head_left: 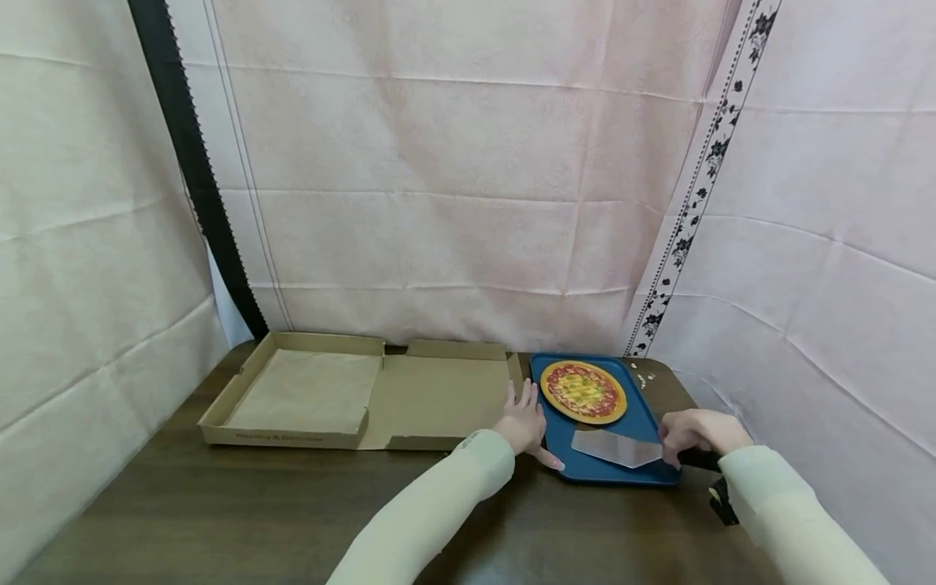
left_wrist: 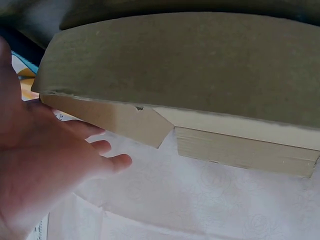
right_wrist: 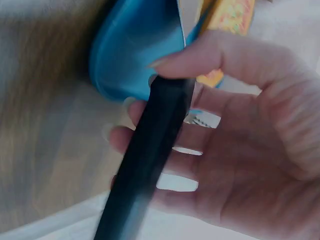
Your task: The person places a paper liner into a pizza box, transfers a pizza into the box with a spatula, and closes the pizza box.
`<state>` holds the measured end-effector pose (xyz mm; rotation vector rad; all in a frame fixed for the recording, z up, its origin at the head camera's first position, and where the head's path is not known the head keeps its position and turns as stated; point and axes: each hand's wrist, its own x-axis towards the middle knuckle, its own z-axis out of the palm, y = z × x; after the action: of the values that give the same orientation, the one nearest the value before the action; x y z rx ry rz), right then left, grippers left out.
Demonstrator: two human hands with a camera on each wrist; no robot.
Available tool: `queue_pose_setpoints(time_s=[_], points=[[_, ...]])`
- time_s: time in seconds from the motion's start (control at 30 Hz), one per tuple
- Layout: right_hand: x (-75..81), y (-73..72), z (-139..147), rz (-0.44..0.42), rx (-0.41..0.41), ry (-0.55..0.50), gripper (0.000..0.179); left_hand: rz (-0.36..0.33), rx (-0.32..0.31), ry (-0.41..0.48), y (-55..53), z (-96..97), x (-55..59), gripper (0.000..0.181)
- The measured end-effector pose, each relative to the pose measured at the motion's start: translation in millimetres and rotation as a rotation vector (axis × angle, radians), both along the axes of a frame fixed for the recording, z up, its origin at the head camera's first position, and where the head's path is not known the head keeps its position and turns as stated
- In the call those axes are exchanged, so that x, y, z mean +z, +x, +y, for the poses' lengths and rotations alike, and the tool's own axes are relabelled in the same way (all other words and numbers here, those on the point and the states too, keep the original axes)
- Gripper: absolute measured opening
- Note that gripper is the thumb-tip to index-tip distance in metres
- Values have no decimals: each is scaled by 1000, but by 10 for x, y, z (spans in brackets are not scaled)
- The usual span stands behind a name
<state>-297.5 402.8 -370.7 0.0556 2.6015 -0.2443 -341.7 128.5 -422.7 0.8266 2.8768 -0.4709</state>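
Observation:
My right hand [head_left: 698, 432] grips the black handle of a spatula [right_wrist: 150, 135], thumb near the blade end and fingers curled behind it. Its wide metal blade [head_left: 614, 448] points left, over the near part of a blue tray [head_left: 585, 470]. A round pizza [head_left: 583, 392] with red and yellow topping lies on the tray behind the blade. My left hand [head_left: 522, 424] is at the tray's left edge, fingers straight and spread, thumb over the near-left corner. In the left wrist view, this hand [left_wrist: 55, 160] is beside the cardboard flap [left_wrist: 165, 70] of the pizza box.
An unfolded cardboard pizza box [head_left: 439, 394] lies left of the tray, a paper sheet [head_left: 307, 390] in its left half. Small pale bits [head_left: 643, 379] lie right of the tray. A black object [head_left: 722, 501] is under the right wrist. Cloth [head_left: 453, 162] hangs around the table [head_left: 241, 512].

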Motion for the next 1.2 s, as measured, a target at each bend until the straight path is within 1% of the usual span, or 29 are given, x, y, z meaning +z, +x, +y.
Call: queue_pose_setpoints(time_s=[0.03,0.1,0.2,0.3,0.33,0.43,0.5,0.53,0.6,0.77,0.9,1.07,1.2], points=[[40,17,21,-3,18,-2,21,-5,2,-5,2,4,3,112],[114,58,61,-9,54,-11,13,-14,11,-15,6,15,5,111],[229,125,136,-17,73,-49,21,-20,16,-26,12,28,7,112],[339,179,202,-22,25,-92,24,-19,19,-28,11,18,21,113],[374,197,229,-20,7,-103,22,-19,20,-30,10,16,26,113],[453,243,287,0,-32,-107,20,-18,21,-44,12,4,37,112],[487,265,314,19,-38,-110,21,-17,22,-54,12,2,41,110],[500,277,329,32,-27,-105,20,-16,20,-57,12,2,42,110],[517,294,351,44,-20,-107,22,-19,18,-55,17,3,43,110],[522,301,407,52,-6,-147,19,-35,25,-26,39,7,44,112],[463,279,454,64,10,-187,19,-54,31,-8,51,9,49,111],[375,248,502,57,2,-258,19,-66,37,-4,47,31,50,112],[370,211,492,48,3,-276,17,-79,48,-3,27,39,58,112]])
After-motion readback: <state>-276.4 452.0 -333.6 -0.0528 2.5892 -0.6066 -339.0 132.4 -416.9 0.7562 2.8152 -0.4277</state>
